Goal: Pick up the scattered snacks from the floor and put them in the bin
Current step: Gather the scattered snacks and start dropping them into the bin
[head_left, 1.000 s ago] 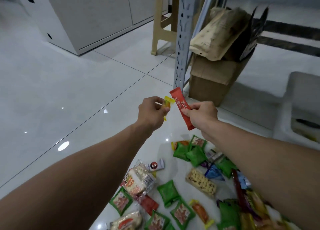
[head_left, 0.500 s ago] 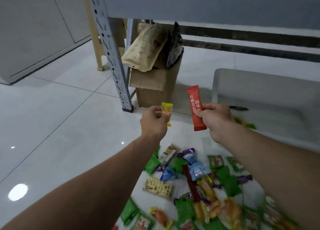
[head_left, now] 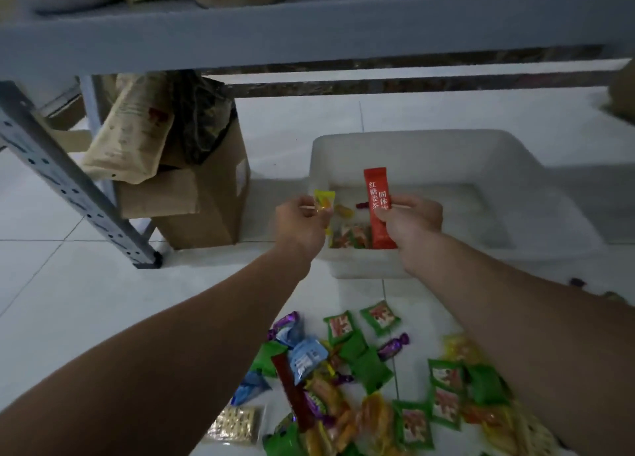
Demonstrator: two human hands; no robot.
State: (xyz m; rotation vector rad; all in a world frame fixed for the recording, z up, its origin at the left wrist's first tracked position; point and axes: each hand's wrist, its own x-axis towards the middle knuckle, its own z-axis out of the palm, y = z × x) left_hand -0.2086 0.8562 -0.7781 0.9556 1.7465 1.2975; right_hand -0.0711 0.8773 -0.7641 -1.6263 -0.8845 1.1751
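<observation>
My left hand (head_left: 302,223) pinches a small yellow snack packet (head_left: 323,200) over the near left corner of the white bin (head_left: 457,153). A long red sachet (head_left: 379,208) with white characters stands upright in my right hand (head_left: 412,220), above the bin's front part. Inside the bin lie a few wrapped snacks (head_left: 350,235). On the floor near me lies a pile of scattered snacks (head_left: 360,380): green packets, a blue one, purple candies, orange and yellow wrappers, a cracker pack.
A grey metal shelf (head_left: 309,25) spans the top, its perforated leg (head_left: 68,187) standing at the left. A cardboard box (head_left: 206,201) with paper bags in it sits between the leg and the bin. White floor tiles lie to the left.
The view has swung right and the bin now lies straight ahead. Both hands, still holding their packets, have moved from beside the shelf leg to over the bin.
</observation>
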